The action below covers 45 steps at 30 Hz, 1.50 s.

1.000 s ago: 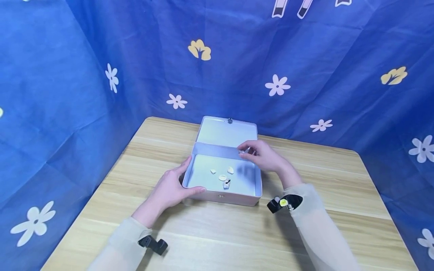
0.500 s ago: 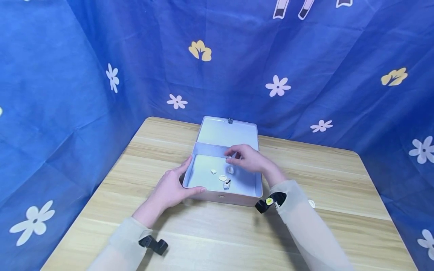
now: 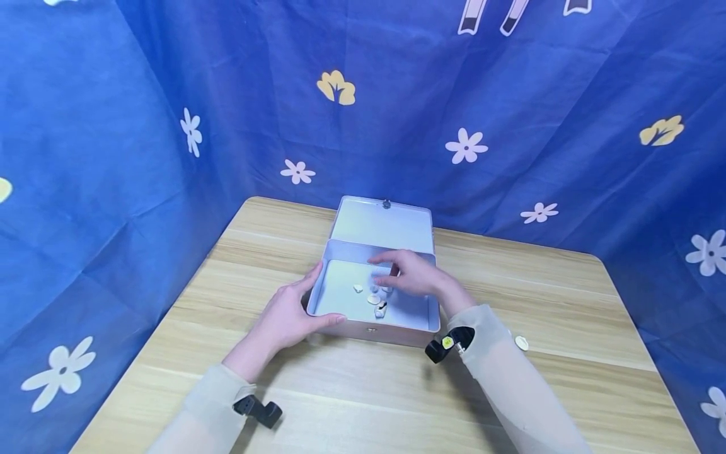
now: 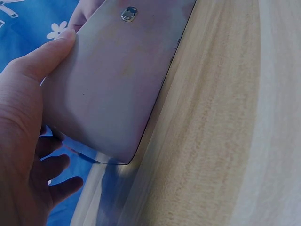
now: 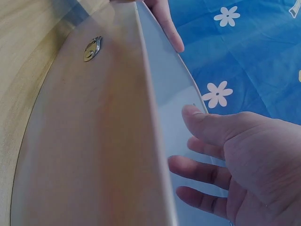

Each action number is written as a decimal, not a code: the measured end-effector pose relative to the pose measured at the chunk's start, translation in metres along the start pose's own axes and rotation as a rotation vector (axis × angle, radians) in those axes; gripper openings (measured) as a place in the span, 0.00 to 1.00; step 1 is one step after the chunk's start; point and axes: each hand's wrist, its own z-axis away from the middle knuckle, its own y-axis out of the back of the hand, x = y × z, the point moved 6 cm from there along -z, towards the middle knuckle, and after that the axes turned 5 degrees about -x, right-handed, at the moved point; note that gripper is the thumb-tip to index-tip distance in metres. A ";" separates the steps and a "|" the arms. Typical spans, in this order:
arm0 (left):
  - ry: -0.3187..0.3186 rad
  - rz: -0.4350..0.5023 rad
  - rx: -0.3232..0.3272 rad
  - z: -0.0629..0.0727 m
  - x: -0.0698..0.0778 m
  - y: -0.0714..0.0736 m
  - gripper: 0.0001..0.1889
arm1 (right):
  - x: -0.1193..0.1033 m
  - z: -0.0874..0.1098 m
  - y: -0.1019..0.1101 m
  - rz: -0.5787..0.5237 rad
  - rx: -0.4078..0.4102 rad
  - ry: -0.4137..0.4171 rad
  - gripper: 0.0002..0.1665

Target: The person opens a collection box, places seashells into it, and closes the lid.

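A pale metal box (image 3: 340,326) with its lid (image 3: 382,224) folded back sits on the table. My left hand (image 3: 289,312) holds its front left corner, thumb along the front rim and fingers down the left side. Over the box's inside, my right hand (image 3: 411,272) has its thumb and fingers apart, and nothing shows between them in the right wrist view. Several small white shell-like pieces lie on the box floor: one (image 3: 358,288) at the left, an oval one (image 3: 373,299) in the middle, and one with a dark mark (image 3: 380,309) toward the front. Others are partly hidden below the right hand.
Another white oval piece (image 3: 521,343) lies on the wooden table (image 3: 567,302) beside the right sleeve. A blue patterned cloth (image 3: 397,113) hangs behind and along both sides of the table. A small latch (image 4: 129,14) is on the box's front wall.
My right hand has come left and down into the box from its right rim; its fingers have parted and a small white piece now lies below them. My left hand has stayed put.
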 end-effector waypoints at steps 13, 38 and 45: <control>0.001 -0.006 0.003 -0.001 -0.004 -0.003 0.69 | 0.001 0.010 0.006 -0.004 0.022 0.013 0.30; 0.019 -0.002 0.000 0.000 -0.004 -0.002 0.69 | 0.000 0.058 0.037 -0.015 0.133 0.018 0.22; 0.017 0.003 0.002 0.000 -0.003 -0.003 0.69 | 0.006 0.084 0.047 -0.040 0.215 0.054 0.21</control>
